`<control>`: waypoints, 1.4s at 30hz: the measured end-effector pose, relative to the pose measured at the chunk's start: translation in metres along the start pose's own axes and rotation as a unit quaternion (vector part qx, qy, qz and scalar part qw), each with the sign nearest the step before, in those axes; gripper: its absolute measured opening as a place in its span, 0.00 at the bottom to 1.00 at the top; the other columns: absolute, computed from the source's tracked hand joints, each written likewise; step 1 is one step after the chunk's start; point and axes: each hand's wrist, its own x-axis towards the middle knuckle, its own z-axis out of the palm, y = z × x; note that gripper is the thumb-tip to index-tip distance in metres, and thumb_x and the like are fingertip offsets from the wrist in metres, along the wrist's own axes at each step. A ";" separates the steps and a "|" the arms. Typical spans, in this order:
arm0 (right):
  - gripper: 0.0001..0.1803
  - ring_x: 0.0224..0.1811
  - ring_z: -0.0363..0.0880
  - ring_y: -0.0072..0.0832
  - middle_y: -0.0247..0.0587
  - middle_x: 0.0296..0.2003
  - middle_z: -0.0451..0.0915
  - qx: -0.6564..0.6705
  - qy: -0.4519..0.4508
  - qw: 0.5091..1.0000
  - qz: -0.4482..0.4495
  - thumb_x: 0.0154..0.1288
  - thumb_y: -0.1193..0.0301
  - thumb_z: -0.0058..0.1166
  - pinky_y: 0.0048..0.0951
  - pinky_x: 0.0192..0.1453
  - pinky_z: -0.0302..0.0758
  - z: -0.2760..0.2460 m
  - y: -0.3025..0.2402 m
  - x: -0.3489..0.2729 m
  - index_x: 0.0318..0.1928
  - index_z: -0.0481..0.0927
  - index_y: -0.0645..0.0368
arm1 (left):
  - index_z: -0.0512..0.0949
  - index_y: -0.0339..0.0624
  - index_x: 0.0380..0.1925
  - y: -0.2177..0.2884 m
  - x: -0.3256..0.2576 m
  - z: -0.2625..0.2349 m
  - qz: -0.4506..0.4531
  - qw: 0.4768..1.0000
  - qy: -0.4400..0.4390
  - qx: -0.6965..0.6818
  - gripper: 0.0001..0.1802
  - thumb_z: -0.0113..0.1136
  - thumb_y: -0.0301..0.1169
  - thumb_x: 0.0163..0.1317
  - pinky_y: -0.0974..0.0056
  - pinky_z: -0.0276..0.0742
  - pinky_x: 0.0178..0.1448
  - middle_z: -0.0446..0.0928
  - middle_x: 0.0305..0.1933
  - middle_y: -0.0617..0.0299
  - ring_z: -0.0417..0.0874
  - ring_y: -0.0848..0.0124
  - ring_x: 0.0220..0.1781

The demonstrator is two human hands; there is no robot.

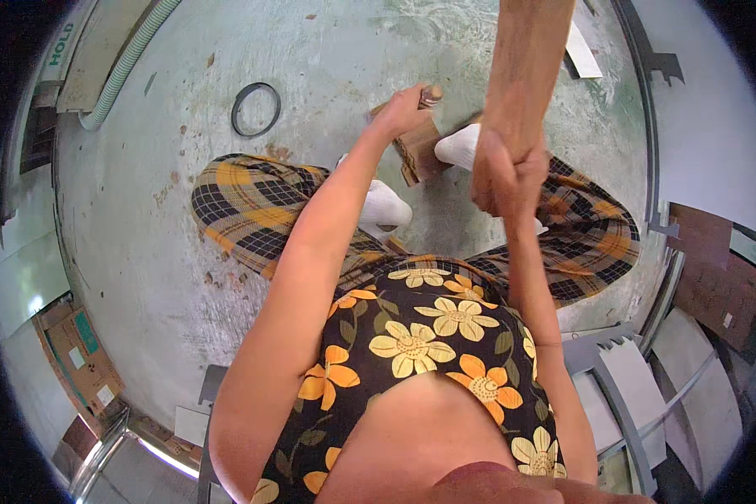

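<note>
A pale grey-green concrete floor (323,63) fills the background. Right of the brown wooden block (422,153) on it, the person's right hand (510,178) clenches a long, broad brown wooden plank (529,67), seemingly raised. At the block's far end, the left hand's (401,112) grip wraps a round-ended wooden piece (431,96). Left of the block lies a thin black ring (235,112). Work looks under way; what remains is unclear.

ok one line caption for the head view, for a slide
Right hand grips a long wooden piece; left hand at wooden block near socked feet.
</note>
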 end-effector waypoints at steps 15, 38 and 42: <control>0.31 0.45 0.78 0.31 0.52 0.43 0.81 -0.223 -0.177 0.955 0.081 0.59 0.64 0.58 0.32 0.49 0.74 0.012 0.043 -0.005 0.62 0.68 0.62 | 0.76 0.39 0.49 -0.011 0.010 0.011 0.051 0.992 -0.012 -0.114 0.27 0.66 0.39 0.50 0.59 0.76 0.55 0.81 0.46 0.49 0.82 0.60 0.50; 0.27 0.44 0.76 0.24 0.41 0.43 0.79 -0.006 -0.053 0.995 0.088 0.61 0.64 0.62 0.27 0.48 0.73 -0.008 0.009 -0.017 0.56 0.72 0.66 | 0.76 0.39 0.49 0.002 -0.010 0.007 -0.007 0.999 0.005 -0.048 0.25 0.66 0.36 0.51 0.58 0.76 0.54 0.82 0.45 0.50 0.82 0.60 0.48; 0.29 0.43 0.80 0.26 0.48 0.43 0.82 0.003 -0.037 0.999 0.023 0.59 0.67 0.61 0.29 0.46 0.77 -0.006 0.003 -0.014 0.59 0.70 0.65 | 0.76 0.40 0.50 -0.007 -0.008 0.008 0.003 0.999 0.033 -0.035 0.26 0.66 0.37 0.51 0.57 0.75 0.55 0.81 0.47 0.49 0.82 0.56 0.51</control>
